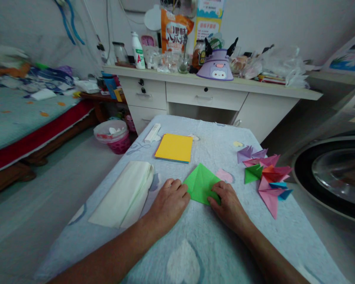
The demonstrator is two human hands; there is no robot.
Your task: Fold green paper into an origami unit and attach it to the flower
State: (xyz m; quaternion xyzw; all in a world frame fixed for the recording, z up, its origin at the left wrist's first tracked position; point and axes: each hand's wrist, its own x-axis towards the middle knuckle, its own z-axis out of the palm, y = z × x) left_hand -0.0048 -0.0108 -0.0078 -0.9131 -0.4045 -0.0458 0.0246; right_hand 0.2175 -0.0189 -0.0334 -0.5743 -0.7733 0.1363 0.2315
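A green paper sheet (200,182) with crease lines lies on the cloth-covered table (154,258), one corner pointing away from me. At its left corner my left hand (172,201) is closed, its curled fingers pressing the paper's edge. My right hand (226,201) holds the right side of the sheet, thumb and fingers bent around that edge. Behind the green sheet sits a stack of square paper with a yellow top sheet (174,148). Folded paper pieces in pink (269,195), green (253,173), purple, red and blue form a pile at the right.
A folded white paper or cloth (126,195) lies left of my left hand. A white narrow box (152,133) is near the table's far left corner. Beyond stands a white cabinet (207,96) with a crowded top. A bin (114,136) is at the left, a washing machine (337,169) at the right.
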